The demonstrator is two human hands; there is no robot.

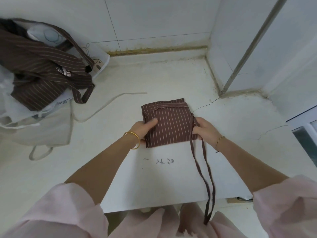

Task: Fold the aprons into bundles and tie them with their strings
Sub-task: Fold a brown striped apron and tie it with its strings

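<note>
At far left, a heap of untreated work: a brown striped apron (39, 71) lies crumpled over a pale apron (49, 131), whose cream tie (106, 105) trails across the worktop (171, 79). These are judged still to be folded. At centre, the folded apron (171, 124) is seen as a compact, roughly square bundle (brown with thin light stripes, its band turned across the far edge), resting on the worktop at the far edge of a white sheet (154, 186). Its left edge is gripped by the left hand (145, 129), thumb laid on top. Its right edge is pinched by the right hand (204, 129), just where the strings (204, 169) leave the cloth. The strings hang loose toward the lap, unwound and unknotted. Folding of this piece appears complete, while wrapping and tying are judged outstanding.
</note>
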